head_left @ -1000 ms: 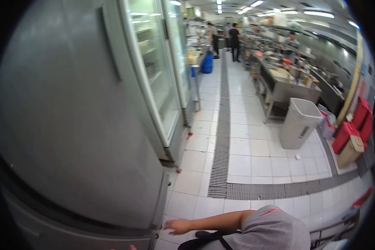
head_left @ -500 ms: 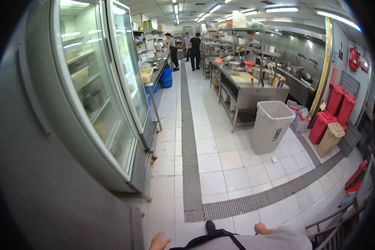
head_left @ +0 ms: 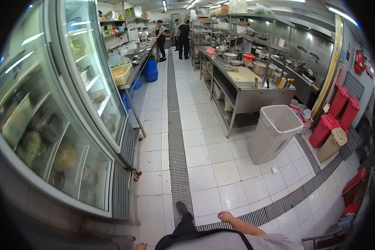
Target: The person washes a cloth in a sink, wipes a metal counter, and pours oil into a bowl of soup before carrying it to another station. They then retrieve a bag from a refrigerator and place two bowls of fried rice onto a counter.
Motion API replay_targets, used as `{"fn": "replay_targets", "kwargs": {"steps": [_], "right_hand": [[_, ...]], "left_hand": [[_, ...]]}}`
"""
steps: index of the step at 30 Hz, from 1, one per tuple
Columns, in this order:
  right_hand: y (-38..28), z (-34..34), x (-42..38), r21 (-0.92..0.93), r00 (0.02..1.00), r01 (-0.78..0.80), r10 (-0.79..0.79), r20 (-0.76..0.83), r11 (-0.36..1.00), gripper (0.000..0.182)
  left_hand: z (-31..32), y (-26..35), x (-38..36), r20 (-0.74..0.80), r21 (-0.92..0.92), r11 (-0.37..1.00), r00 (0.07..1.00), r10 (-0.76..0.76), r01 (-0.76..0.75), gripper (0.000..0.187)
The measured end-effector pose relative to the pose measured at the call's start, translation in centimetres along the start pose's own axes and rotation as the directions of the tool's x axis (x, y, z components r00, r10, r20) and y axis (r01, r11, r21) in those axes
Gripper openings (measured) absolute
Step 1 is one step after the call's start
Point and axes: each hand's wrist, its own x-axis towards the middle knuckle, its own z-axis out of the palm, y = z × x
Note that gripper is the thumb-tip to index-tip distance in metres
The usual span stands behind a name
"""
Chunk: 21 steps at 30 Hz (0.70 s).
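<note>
My right hand (head_left: pixel 226 216) hangs in front of my body over the white floor tiles, its fingers curled in and nothing showing in them. Only a sliver of my left hand (head_left: pixel 141 246) shows at the bottom edge, with its fingers mostly cut off; no object is visible at it. My dark shoe (head_left: pixel 182 208) is stretched forward onto the floor drain grate (head_left: pixel 177 146). Left of me stands a glass-door refrigerator (head_left: pixel 112 200) with food and pots on its shelves.
A grey trash bin (head_left: pixel 264 141) stands ahead right, beside a steel worktable (head_left: pixel 258 100) holding pots and a cutting board. Red lidded bins (head_left: pixel 323 130) and a beige bin (head_left: pixel 332 145) line the right wall. Blue barrels (head_left: pixel 150 70) sit under the left counter. Several people (head_left: pixel 183 39) stand farther back.
I have moved forward, and the refrigerator and trash bin are nearer. My right hand has swung forward and left in view. The left hand, spread before, has dropped mostly out of view.
</note>
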Motion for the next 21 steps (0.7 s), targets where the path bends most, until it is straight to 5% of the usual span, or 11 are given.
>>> {"fn": "replay_targets", "kwargs": {"steps": [5, 7, 9, 10, 11, 12, 13, 14, 15, 17, 21], "right_hand": [[-0.8, -7.0, 8.7, -0.26, 0.996, -0.025, 0.046, 0.077, 0.965, 0.03], [-3.8, -12.2, 9.7, 0.127, 0.953, -0.303, 0.3, 0.043, 0.945, 0.028], [-3.1, -13.9, 13.1, 0.534, 0.891, -0.357, 0.452, -0.054, 0.767, 0.025], [-3.0, -14.3, 14.7, 0.656, 0.829, -0.331, 0.541, -0.141, 0.679, 0.023], [-2.9, -14.7, 16.0, 0.735, 0.756, -0.334, 0.633, -0.165, 0.59, 0.021], [-2.6, -14.8, 17.4, 0.703, 0.709, -0.409, 0.688, -0.158, 0.582, 0.021], [-2.6, -14.3, 18.6, 0.691, 0.698, -0.473, 0.711, -0.084, 0.547, 0.022], [-2.9, -14.2, 19.7, 0.673, 0.684, -0.531, 0.729, -0.019, 0.515, 0.023], [-3.1, -14.6, 21.5, 0.598, 0.699, -0.586, 0.714, 0.033, 0.547, 0.024], [-4.9, -16.2, 25.6, 0.315, 0.768, -0.632, 0.628, 0.127, 0.708, 0.026], [-8.4, -22.7, 40.1, -0.067, 0.861, -0.449, 0.452, 0.232, 0.891, 0.03]], "left_hand": [[-8.6, -7.0, 8.6, 0.193, -0.171, 0.979, 0.978, -0.075, 0.109, 0.024], [-14.0, -9.8, 16.1, 0.184, -0.065, 0.996, 0.981, 0.066, -0.055, 0.024], [-20.1, -12.5, 24.6, 0.119, 0.099, 0.968, 0.968, 0.219, -0.232, 0.025], [-24.1, -12.2, 30.8, 0.092, -0.184, 0.898, 0.916, -0.39, 0.4, 0.027], [-30.7, -11.6, 34.6, -0.132, -0.305, 0.913, 0.937, -0.324, 0.273, 0.031], [-37.3, -9.6, 38.5, -0.294, -0.55, 0.803, 0.847, -0.442, 0.228, 0.027], [-37.8, -13.6, 47.0, -0.228, -0.759, 0.641, 0.873, -0.431, 0.118, 0.033], [-45.7, -9.8, 48.8, -0.41, -0.705, 0.709, 0.821, -0.398, -0.009, 0.034], [-50.5, -7.9, 52.4, -0.387, -0.82, 0.566, 0.81, -0.441, -0.084, 0.035], [-56.8, -6.8, 60.0, -0.487, -0.781, 0.581, 0.805, -0.338, -0.229, 0.037], [-64.7, -4.8, 68.3, -0.416, -0.672, 0.727, 0.883, -0.217, -0.138, 0.039]]}}
